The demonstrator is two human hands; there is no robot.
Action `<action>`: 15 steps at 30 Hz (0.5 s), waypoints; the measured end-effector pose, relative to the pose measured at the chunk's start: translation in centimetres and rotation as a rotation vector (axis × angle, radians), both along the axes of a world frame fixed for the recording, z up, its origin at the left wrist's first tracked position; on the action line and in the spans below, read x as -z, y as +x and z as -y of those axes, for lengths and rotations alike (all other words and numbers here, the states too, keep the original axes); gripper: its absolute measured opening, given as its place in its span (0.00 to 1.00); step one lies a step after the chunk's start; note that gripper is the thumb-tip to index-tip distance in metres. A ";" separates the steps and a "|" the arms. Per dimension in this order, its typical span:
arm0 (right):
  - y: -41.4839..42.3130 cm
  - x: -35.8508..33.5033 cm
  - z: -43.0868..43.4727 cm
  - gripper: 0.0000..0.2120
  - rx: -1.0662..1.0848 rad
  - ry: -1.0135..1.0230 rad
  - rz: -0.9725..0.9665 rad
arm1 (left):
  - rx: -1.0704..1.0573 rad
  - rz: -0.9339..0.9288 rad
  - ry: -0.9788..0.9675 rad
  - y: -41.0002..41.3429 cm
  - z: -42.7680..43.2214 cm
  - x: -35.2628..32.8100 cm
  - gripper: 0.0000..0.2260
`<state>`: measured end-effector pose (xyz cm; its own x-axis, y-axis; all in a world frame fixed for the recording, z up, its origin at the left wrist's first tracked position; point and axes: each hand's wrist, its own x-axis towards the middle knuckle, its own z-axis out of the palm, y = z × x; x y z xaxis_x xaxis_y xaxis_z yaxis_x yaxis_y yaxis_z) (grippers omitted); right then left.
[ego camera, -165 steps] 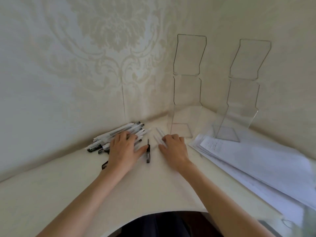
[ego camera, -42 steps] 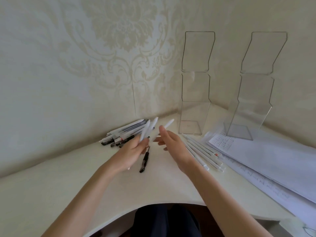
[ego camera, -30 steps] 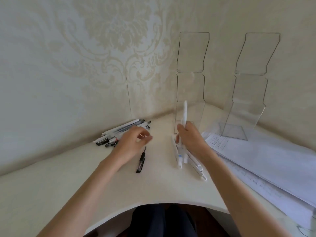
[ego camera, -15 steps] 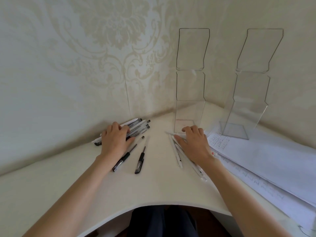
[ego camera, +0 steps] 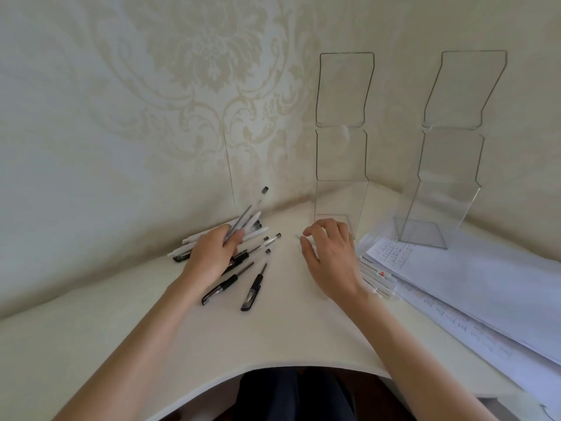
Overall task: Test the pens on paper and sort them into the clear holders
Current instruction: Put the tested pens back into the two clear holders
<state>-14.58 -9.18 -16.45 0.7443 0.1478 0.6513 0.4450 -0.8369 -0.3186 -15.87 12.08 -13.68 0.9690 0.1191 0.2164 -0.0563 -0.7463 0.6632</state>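
My left hand [ego camera: 212, 253] grips a clear pen with a black cap [ego camera: 250, 209], its capped end tilted up above a heap of pens [ego camera: 194, 247] by the wall. Two black-grip pens [ego camera: 253, 287] lie loose on the desk just below that hand. My right hand [ego camera: 329, 256] hovers with curled fingers over a row of white pens [ego camera: 381, 282]; I cannot tell whether it pinches one. Two tall clear holders stand behind, one [ego camera: 341, 153] right beyond the right hand, the other [ego camera: 446, 165] farther right on the paper.
A stack of white paper sheets [ego camera: 473, 287], some with printed grids, covers the right side of the cream corner desk [ego camera: 273, 335]. Patterned walls close in at the back. The desk's curved front edge runs near my body.
My left hand has lifted a clear pen out of the heap, and more black pens lie spread beside it. The right hand has risen from flat on the white pens.
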 end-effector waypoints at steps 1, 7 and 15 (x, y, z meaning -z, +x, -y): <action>-0.1 0.2 -0.3 0.16 -0.029 -0.005 -0.006 | 0.022 -0.020 0.016 -0.6 0.2 -0.3 0.12; -0.1 1.4 -1.1 0.12 -0.039 0.026 -0.113 | 0.046 0.001 0.403 -2.9 1.5 2.3 0.08; -1.0 1.8 -1.8 0.14 -0.149 -0.130 -0.140 | -0.107 0.104 0.178 -1.5 -0.7 1.5 0.10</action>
